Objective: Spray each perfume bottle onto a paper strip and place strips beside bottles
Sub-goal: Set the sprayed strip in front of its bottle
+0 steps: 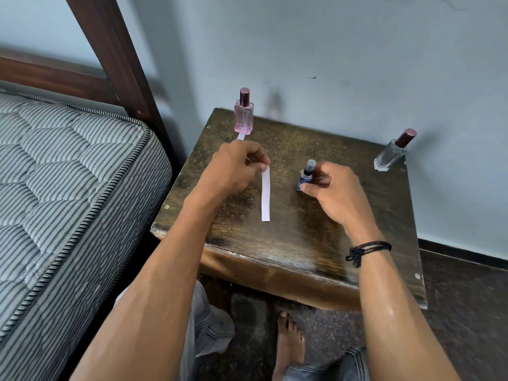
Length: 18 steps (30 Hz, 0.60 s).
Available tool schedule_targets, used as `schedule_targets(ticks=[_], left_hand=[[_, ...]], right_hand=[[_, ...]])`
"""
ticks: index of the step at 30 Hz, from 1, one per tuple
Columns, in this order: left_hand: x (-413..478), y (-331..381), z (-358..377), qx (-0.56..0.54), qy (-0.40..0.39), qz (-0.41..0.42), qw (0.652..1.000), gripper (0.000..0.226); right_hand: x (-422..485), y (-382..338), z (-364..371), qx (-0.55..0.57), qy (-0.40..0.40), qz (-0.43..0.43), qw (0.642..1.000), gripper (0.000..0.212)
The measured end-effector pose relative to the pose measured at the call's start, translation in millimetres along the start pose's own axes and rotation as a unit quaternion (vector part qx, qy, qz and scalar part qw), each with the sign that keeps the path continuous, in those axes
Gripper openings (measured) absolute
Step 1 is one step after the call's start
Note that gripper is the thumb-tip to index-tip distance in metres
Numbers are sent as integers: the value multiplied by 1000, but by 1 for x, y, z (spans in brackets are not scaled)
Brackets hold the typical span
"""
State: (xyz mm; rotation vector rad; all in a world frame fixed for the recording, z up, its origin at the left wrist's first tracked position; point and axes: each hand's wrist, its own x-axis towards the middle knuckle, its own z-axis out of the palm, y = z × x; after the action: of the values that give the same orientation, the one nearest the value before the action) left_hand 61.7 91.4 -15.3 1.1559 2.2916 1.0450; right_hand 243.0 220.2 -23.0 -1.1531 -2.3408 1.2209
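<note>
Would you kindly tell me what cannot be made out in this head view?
1. Head view: the strip beside the pink bottle is mostly hidden by the left hand pinching the long strip.
2. Head view: the blue bottle is largely covered by the right hand.
3. Head view: the pink bottle's label is too blurred to read.

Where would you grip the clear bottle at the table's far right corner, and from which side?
Probably the clear bottle by its flat-sided glass body, below the dark cap, from the front: it stands with the wall close behind.
</note>
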Motion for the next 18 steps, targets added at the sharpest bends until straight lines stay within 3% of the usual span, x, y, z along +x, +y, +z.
schedule_targets(ticks=[5, 11, 16, 18], left_hand=[[-1, 8, 1, -35, 16, 19, 999, 9], [-1, 14, 2, -94, 40, 38, 994, 11], [-2, 16, 5, -142, 41, 34, 988, 12], [-2, 18, 5, -168, 38, 37, 984, 13]], right_hand=[[-1, 11, -23, -4, 12, 39, 999, 20], [-5, 13, -35, 5, -57, 48, 997, 27], [-9, 12, -44, 25, -104, 31, 994, 56], [-9, 14, -49, 19, -66, 24, 997, 61]])
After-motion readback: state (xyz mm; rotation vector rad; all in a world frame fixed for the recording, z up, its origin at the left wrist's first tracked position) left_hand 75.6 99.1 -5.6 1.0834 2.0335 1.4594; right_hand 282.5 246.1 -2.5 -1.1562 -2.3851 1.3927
